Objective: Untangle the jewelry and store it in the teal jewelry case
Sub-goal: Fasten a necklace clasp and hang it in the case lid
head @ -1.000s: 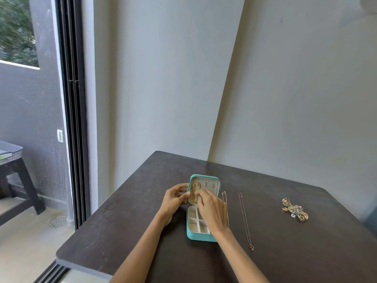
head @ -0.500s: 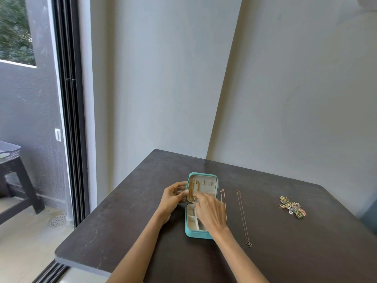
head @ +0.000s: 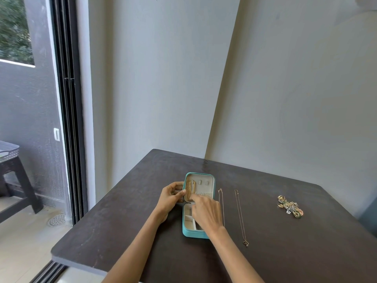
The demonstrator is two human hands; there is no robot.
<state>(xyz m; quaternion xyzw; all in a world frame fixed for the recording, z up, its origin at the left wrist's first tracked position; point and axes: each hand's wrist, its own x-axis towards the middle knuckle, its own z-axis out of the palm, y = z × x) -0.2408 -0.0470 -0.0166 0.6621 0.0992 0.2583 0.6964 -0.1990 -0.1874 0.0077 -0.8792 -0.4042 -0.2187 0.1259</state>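
Observation:
The teal jewelry case [head: 186,231] lies open on the dark table [head: 285,252], its cream lid flat at the far end. A gold chain [head: 190,189] hangs along the left side of the lid. My left hand [head: 170,198] grips the lid's left edge, thumb near the chain. My right hand [head: 207,211] reaches over the case with fingertips at the chain's lower end, hiding part of the compartments. Two thin necklaces lie straight to the right: one [head: 221,201] beside the case, one with a pendant [head: 240,217] farther out. A cluster of small jewelry [head: 289,206] sits further right.
A grey wall rises just behind the table's far edge. A sliding door frame [head: 69,119] stands at the left, with a dark stool [head: 14,174] on the balcony beyond. The table's left front corner [head: 55,254] is close to the door track.
The view shifted slightly. My right hand's fingers have slid a little lower along the gold chain in the lid; my left hand stays on the lid's edge.

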